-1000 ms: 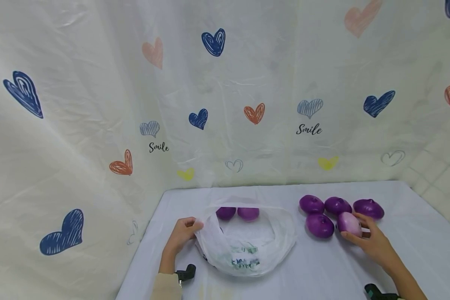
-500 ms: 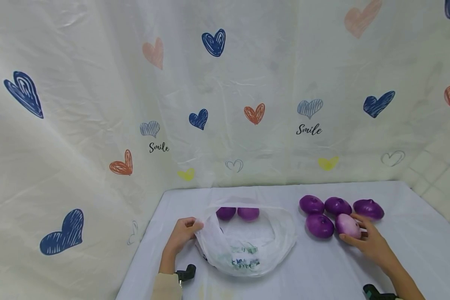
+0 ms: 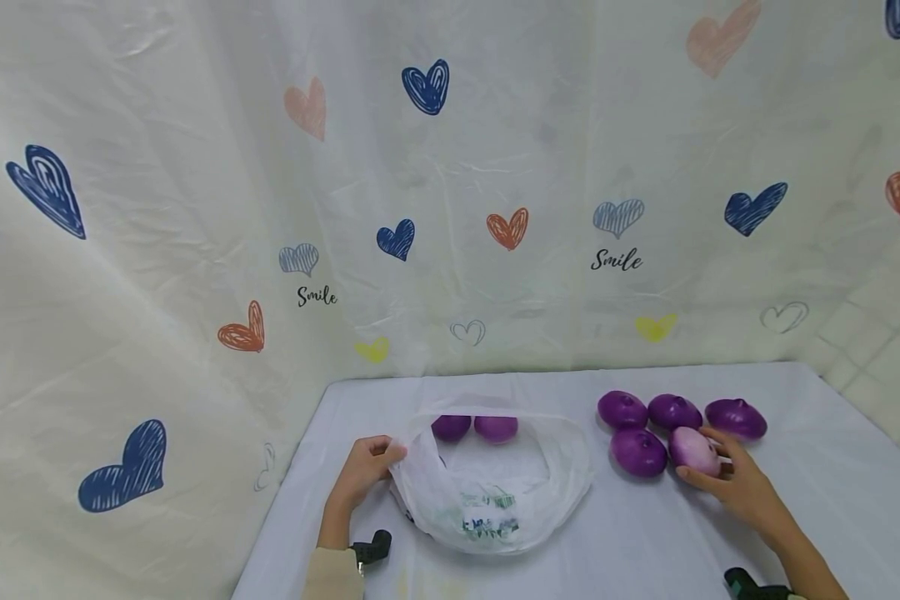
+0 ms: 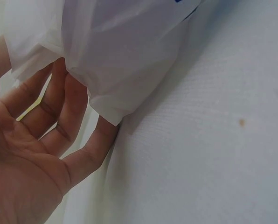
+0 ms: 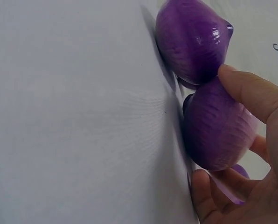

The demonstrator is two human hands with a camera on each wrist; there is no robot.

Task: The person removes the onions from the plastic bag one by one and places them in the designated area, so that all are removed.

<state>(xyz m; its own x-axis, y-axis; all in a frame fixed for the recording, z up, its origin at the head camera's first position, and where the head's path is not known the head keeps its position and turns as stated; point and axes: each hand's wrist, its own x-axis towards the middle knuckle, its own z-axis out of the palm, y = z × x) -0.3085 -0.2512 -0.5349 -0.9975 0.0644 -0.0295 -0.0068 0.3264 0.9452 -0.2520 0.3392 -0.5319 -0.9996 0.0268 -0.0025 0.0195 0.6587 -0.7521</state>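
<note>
Lower right of the head view, the pale onion [image 3: 694, 452] has slid slightly left against the dark onion [image 3: 638, 452], so the cluster looks a little tighter. The right hand [image 3: 746, 483] holds it between thumb and fingers. Lower centre, the left hand [image 3: 366, 468] still pinches the bag [image 3: 510, 537].

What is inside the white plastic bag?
Two round purple onions show in the opening of the white plastic bag, their tops hidden by its upper edge. Whatever lies behind its printed front cannot be seen.
</note>
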